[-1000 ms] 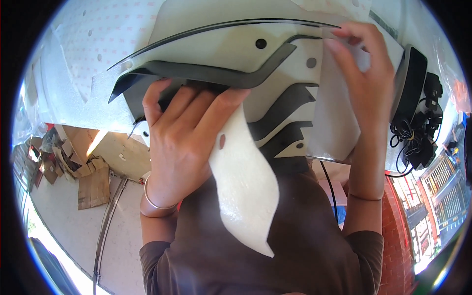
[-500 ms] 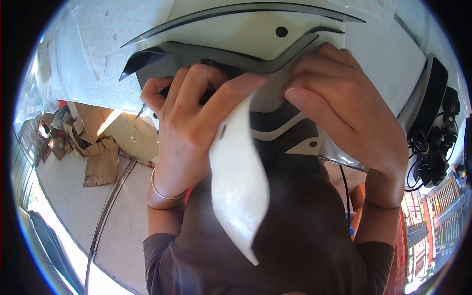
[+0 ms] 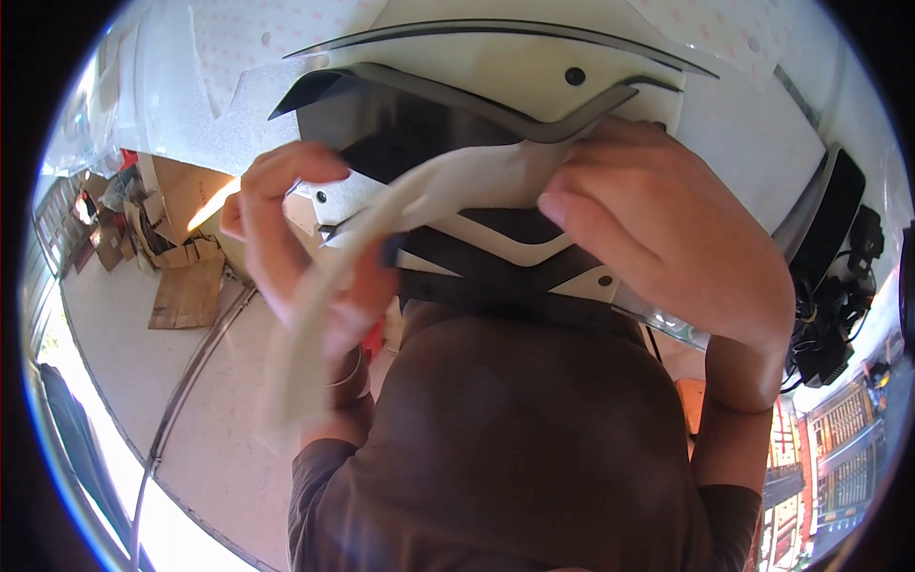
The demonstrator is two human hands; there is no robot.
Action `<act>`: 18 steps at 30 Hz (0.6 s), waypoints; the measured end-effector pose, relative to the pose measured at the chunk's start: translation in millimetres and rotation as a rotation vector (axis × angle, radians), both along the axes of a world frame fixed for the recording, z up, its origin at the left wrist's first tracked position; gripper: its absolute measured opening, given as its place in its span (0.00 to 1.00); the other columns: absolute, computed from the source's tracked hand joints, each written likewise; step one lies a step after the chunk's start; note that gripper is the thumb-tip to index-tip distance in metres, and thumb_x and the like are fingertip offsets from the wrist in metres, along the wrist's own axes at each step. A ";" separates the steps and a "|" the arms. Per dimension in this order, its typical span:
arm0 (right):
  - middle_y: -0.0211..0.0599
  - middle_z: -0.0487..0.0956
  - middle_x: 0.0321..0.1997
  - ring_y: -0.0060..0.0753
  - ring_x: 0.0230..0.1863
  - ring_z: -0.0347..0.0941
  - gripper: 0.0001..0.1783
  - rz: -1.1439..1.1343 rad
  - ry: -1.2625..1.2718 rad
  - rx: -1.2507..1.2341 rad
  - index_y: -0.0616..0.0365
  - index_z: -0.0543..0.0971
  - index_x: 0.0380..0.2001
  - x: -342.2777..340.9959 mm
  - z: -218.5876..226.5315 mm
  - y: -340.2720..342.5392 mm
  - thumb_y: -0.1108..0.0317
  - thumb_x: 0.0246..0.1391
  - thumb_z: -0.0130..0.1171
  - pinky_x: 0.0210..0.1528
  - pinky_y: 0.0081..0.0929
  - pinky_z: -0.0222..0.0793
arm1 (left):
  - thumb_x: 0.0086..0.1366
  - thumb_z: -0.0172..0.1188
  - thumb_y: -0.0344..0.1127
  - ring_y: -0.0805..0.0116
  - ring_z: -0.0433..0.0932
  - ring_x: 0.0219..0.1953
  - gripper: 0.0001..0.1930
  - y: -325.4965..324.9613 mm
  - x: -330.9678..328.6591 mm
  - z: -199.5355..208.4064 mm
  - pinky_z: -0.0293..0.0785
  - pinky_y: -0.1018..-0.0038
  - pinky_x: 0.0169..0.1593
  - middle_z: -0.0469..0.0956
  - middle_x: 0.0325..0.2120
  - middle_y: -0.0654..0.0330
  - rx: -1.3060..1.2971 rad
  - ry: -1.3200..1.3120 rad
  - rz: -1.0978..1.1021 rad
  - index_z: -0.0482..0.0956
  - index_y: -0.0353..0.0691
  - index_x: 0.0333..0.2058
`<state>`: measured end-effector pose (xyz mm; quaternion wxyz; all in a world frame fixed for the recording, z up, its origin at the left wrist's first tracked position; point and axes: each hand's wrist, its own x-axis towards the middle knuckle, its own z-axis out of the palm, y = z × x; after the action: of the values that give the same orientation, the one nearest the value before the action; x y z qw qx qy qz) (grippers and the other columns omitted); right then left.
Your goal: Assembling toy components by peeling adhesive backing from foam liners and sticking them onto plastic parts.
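Note:
A panel with white and black shaped sections point(image 3: 534, 62) lies in front of me, with small round black spots on its white parts. A dark grey curved strip point(image 3: 467, 100) crosses it, bent up at its right end. My right hand point(image 3: 667, 205) is closed at the panel's right side, its fingers pinching the end of a pale, flexible strip point(image 3: 477, 176). That strip arches left over the panel and hangs down, blurred, in front of my left wrist. My left hand point(image 3: 295, 238) is left of the panel, fingers curled but apart, nothing visibly gripped.
Sheets of white film with faint marks point(image 3: 286, 43) cover the work surface behind the panel. Black devices with bundled cables point(image 3: 834, 276) sit at the right edge. Cardboard pieces point(image 3: 186, 286) lie on the floor at lower left.
My left hand has come off the panel and moved left. The pale strip, which hung down at the middle, now arches to the left. My right hand stays at the panel's right side.

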<state>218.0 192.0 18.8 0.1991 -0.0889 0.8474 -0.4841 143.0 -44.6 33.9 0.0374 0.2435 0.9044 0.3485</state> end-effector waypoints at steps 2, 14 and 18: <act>0.42 0.74 0.28 0.44 0.35 0.68 0.14 -0.002 -0.063 -0.043 0.64 0.76 0.28 -1.0 3.0 5.0 0.66 0.58 0.45 0.38 0.35 0.63 | 0.53 0.59 0.39 0.71 0.67 0.39 0.15 -11.5 1.1 6.2 0.57 0.72 0.49 0.73 0.34 0.61 0.119 -0.014 0.051 0.72 0.37 0.37; 0.44 0.76 0.39 0.46 0.39 0.69 0.10 -0.092 0.067 -0.053 0.64 0.76 0.38 2.9 11.1 -8.6 0.74 0.53 0.50 0.41 0.32 0.66 | 0.55 0.65 0.37 0.78 0.71 0.31 0.17 -28.0 -40.1 2.0 0.67 0.83 0.37 0.75 0.30 0.62 0.290 -0.319 0.211 0.75 0.32 0.38; 0.44 0.76 0.36 0.46 0.37 0.70 0.15 -0.157 0.070 0.061 0.62 0.76 0.43 -0.7 24.3 -25.3 0.76 0.50 0.52 0.42 0.33 0.66 | 0.54 0.62 0.39 0.75 0.72 0.34 0.22 -41.9 -52.2 -2.5 0.66 0.79 0.43 0.76 0.32 0.61 0.571 -0.625 0.282 0.74 0.29 0.44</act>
<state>217.3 166.7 43.1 0.1335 -0.0330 0.8725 -0.4688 90.8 -86.5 31.4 0.1923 0.0011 0.7414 0.6429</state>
